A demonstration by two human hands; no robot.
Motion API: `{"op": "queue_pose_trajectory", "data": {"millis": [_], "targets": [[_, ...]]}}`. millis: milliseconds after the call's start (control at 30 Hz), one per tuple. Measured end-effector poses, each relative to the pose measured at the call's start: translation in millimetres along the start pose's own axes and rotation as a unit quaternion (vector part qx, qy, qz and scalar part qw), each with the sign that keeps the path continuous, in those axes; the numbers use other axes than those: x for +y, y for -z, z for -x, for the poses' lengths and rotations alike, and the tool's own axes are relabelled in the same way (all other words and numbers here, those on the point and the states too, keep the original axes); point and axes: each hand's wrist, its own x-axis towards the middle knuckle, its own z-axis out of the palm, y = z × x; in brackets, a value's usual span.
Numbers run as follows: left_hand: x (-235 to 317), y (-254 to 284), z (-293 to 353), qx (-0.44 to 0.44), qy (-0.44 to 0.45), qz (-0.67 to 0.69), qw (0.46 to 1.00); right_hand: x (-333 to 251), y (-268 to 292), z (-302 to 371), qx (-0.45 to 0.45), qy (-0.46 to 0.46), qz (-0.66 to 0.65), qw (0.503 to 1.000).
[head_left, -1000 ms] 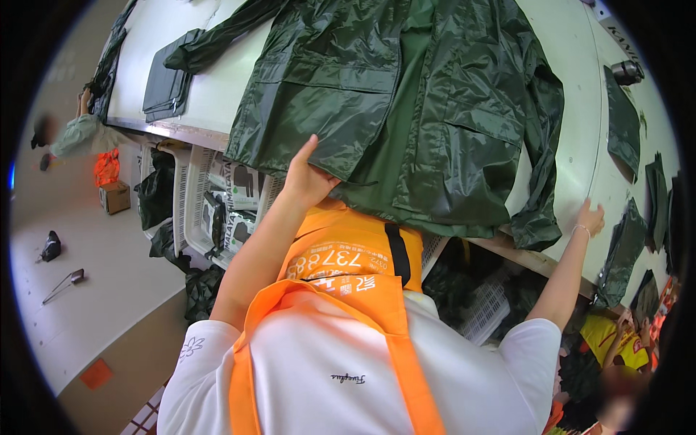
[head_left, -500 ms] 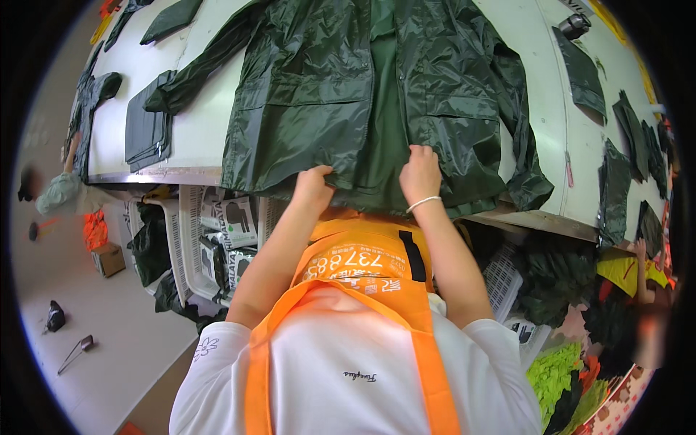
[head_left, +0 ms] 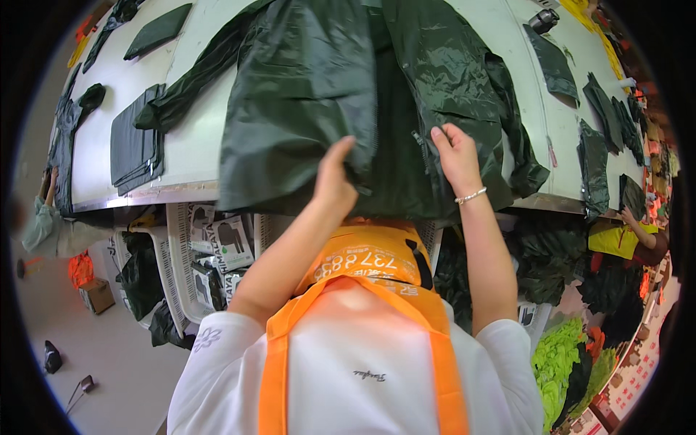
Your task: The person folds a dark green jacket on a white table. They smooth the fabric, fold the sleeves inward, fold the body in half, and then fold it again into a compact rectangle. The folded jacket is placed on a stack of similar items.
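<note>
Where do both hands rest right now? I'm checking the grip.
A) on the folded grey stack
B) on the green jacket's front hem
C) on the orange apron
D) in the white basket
B: the left hand and right hand both grip the jacket at its near edge.

Folded dark cloth pieces [head_left: 134, 148] lie on the white table [head_left: 196, 145]; baskets [head_left: 181, 268] beneath hold, seemingly, packaged goods.
</note>
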Motion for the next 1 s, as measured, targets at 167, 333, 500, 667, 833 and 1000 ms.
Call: {"op": "queue_pose_trajectory", "data": {"millis": [167,333,500,667,833,1000], "targets": [[-47,11,-52,0.014,0.178,-0.171,0.969,59,-40,43,0.022,-0.139,-0.098,0.985],[-67,26,-78,-0.001,0.156,-0.262,0.952,87,-37,53,0.122,-0.119,0.044,0.984],[-75,27,-76,0.036,0.108,-0.382,0.917,76,-18,60,0.188,-0.024,0.326,0.926],[-72,15,-60,0.017,0.100,-0.400,0.911,39,-59,79,0.103,0.088,0.380,0.915],[-74,22,-62,0.053,0.086,-0.462,0.881,41,-61,70,0.070,-0.037,0.372,0.925],[-74,21,-59,0.046,0.059,-0.524,0.848,53,-58,62,0.041,-0.159,0.268,0.949]]}}
